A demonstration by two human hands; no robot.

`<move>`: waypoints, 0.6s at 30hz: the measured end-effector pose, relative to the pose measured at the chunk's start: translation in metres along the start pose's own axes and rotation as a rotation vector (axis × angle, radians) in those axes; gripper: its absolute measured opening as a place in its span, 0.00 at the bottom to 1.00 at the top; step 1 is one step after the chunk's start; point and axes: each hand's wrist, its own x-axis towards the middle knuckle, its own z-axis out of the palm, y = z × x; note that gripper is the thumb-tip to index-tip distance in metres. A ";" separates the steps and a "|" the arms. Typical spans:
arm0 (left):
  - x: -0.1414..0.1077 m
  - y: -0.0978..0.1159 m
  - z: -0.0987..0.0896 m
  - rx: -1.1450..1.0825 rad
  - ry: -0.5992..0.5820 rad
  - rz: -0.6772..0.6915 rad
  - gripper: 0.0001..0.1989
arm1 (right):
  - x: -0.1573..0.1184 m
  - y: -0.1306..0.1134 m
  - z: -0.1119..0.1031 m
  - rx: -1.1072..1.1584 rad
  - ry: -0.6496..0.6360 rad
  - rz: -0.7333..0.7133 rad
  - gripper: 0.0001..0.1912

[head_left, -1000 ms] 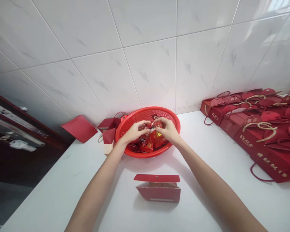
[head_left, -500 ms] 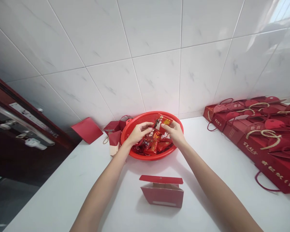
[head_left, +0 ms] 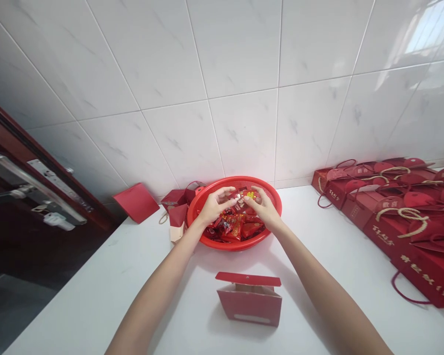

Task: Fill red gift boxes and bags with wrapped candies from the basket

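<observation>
Above the red plastic basket (head_left: 240, 245), my left hand (head_left: 215, 207) and my right hand (head_left: 265, 208) face each other. A small red wrapped candy packet (head_left: 240, 201) with gold and white print is between them, pinched by the fingertips of both hands. More shiny red candy packets (head_left: 235, 228) lie heaped in the basket under my hands. Nearer to me, between my forearms, a dark red paper box (head_left: 249, 304) stands on the white table with its flap raised and its top partly open.
Red gift boxes (head_left: 381, 236) with rope handles are crowded together on the right. Left of the basket are small red boxes (head_left: 177, 217) and a red folded card piece (head_left: 136, 202). A tiled wall (head_left: 244, 128) rises behind; a dark door (head_left: 29, 217) with keys stands at left.
My hands have lowered slightly towards the heap, and the packet between them has tilted. The view has shifted a little upward. The open box has stayed in place.
</observation>
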 end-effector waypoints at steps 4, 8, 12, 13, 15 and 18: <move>0.001 0.001 0.002 0.058 0.013 0.027 0.25 | -0.002 -0.004 0.001 0.060 -0.055 -0.023 0.33; 0.013 -0.008 -0.009 0.064 0.119 -0.003 0.23 | -0.002 -0.005 0.002 0.131 0.032 -0.021 0.31; 0.039 -0.026 -0.028 0.228 0.119 -0.152 0.15 | 0.002 -0.004 0.003 0.180 0.141 -0.054 0.28; 0.046 -0.030 -0.031 0.287 0.091 -0.184 0.11 | 0.003 -0.004 0.003 0.195 0.159 -0.068 0.27; 0.056 -0.037 -0.033 0.358 0.034 -0.228 0.05 | 0.004 -0.002 0.003 0.211 0.186 -0.087 0.25; 0.057 -0.042 -0.032 0.376 -0.021 -0.247 0.08 | 0.003 -0.002 0.003 0.211 0.193 -0.090 0.24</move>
